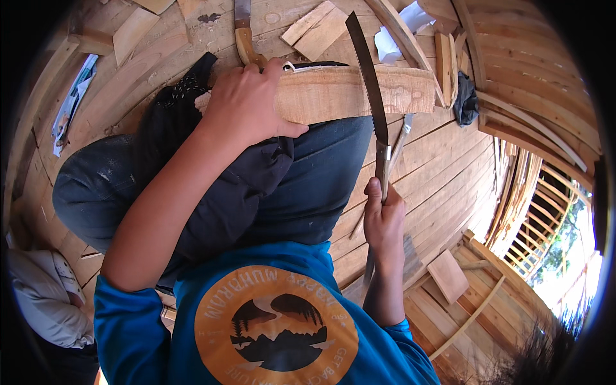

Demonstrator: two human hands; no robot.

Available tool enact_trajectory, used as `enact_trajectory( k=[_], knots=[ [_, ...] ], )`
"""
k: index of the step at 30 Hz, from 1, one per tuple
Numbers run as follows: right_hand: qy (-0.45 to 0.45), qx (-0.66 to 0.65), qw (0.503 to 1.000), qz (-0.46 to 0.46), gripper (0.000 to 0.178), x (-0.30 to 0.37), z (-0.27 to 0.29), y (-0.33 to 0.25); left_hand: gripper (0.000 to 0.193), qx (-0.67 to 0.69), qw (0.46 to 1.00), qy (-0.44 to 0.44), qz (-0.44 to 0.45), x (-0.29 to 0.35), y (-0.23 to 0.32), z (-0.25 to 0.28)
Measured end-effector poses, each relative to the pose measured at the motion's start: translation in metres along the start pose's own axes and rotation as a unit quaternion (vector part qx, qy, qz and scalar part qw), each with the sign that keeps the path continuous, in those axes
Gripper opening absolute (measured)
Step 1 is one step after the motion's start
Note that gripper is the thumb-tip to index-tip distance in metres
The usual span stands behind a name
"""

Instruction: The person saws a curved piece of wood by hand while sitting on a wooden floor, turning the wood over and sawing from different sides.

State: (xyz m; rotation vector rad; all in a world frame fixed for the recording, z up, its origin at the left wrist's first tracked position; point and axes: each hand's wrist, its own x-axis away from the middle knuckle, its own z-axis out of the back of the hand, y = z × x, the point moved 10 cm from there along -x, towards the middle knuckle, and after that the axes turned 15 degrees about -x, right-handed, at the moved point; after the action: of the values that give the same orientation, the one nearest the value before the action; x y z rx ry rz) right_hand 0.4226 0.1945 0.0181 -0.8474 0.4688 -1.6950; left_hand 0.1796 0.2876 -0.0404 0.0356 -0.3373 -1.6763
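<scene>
A pale wooden board (pixel 327 94) lies crosswise over my bent leg. My left hand (pixel 247 96) is closed on its left part, thumb along the near edge and fingers over the far edge. In my right hand (pixel 385 221) is the handle of a handsaw (pixel 370 80), its long dark toothed blade pointing up and away. The blade crosses over the right part of the board; whether its teeth touch the wood I cannot tell. Dark cloth (pixel 224 199) is bunched on my lap beneath my left forearm.
A tool with a curved wooden handle (pixel 244 43) lies beyond my left hand. Wood offcuts (pixel 314 29), a black plastic bag (pixel 466 99) and a metal tool (pixel 404 131) lie on the plank floor. Curved ribs rise at right. Another person's grey sleeve (pixel 48 298) shows at lower left.
</scene>
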Motion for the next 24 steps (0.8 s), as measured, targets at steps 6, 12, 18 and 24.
enact_trajectory(
  k=[6, 12, 18, 24],
  knots=[
    [-0.005, 0.012, 1.000, -0.028, 0.038, 0.014, 0.011, 0.010, 0.100, -0.021, 1.000, -0.012, 0.008, -0.001, 0.006, -0.002],
    [-0.017, 0.012, 1.000, -0.023, 0.036, 0.021, -0.003, 0.009, 0.092, -0.012, 0.999, 0.028, 0.019, 0.000, 0.003, -0.003],
    [-0.019, 0.009, 0.999, -0.048, 0.038, 0.023, 0.007, 0.014, 0.093, -0.016, 0.998, 0.051, 0.020, 0.002, 0.003, -0.002],
    [-0.019, 0.022, 0.998, -0.047, 0.038, 0.023, 0.006, -0.001, 0.108, -0.007, 0.998, -0.044, 0.044, -0.001, 0.000, -0.011]
  ],
)
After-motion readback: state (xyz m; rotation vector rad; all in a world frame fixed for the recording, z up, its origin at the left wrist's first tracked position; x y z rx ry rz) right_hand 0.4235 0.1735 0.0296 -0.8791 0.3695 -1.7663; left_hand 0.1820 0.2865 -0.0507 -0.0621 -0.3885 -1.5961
